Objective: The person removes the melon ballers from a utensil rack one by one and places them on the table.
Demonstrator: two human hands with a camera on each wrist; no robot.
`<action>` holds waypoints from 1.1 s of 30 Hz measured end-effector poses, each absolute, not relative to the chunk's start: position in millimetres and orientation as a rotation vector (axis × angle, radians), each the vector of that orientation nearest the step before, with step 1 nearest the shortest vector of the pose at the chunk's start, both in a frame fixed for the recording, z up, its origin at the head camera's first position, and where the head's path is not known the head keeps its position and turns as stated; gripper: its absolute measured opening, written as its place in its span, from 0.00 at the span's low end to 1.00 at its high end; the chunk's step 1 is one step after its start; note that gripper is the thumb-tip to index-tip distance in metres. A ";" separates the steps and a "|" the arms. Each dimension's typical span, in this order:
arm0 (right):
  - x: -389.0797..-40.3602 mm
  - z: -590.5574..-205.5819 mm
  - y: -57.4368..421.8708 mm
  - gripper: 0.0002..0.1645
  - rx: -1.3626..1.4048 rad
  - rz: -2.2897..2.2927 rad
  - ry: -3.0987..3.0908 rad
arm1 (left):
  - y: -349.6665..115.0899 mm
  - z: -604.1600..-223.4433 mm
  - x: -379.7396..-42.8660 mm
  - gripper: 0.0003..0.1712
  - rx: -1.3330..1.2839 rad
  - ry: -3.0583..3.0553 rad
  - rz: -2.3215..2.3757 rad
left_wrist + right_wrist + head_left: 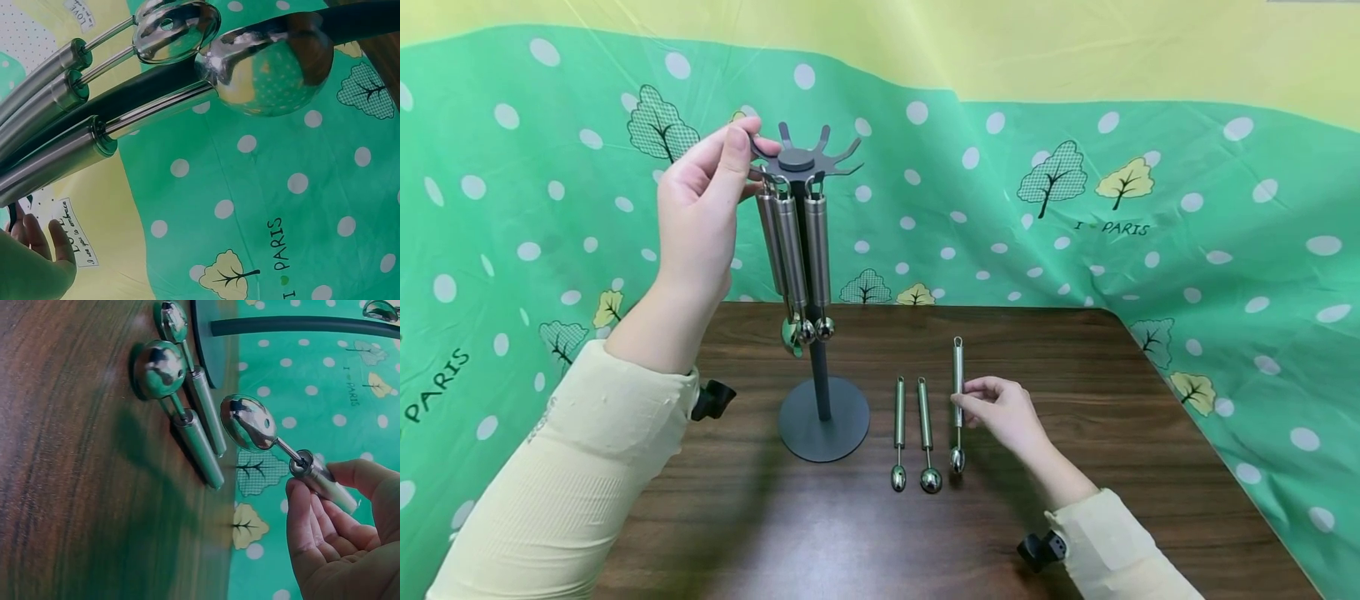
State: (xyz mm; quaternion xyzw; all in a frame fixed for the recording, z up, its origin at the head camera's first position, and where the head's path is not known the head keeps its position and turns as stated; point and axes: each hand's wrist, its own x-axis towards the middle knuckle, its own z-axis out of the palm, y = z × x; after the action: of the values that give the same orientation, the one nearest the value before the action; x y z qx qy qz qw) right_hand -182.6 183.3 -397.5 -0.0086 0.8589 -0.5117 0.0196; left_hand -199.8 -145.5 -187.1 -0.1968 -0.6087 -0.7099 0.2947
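Observation:
A dark rack [822, 367] with a round base and a ring of hooks stands on the table. My left hand [703, 200] pinches one of its hooks at the upper left. Several steel melon ballers [817, 250] hang from the rack beside that hand, bowls down; in the left wrist view, a large shiny bowl [269, 69] is close up. In my right hand [1003, 412], thumb and fingers grip the handle of another melon baller [250, 422], its bowl raised off the table in the right wrist view. Two more melon ballers [900, 417] [925, 417] lie side by side on the wood.
The dark wooden table [1075, 358] ends at a back edge before a green and yellow patterned cloth [955, 167]. Black camera mounts [711, 400] [1041, 550] sit at both wrists. The rack's base [824, 446] is left of the lying melon ballers.

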 end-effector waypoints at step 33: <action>-191.0 -439.7 183.3 0.15 0.089 -1.387 2.632 | -144.6 -188.7 -190.4 0.18 -0.411 -1.671 -1.771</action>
State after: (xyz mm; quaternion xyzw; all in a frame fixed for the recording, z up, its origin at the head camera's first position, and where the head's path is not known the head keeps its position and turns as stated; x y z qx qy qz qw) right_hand -191.0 183.3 -439.7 0.0299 0.8812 -0.4644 0.0827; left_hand -190.4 -144.6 -188.7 -0.1570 -0.6388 -0.6771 0.3299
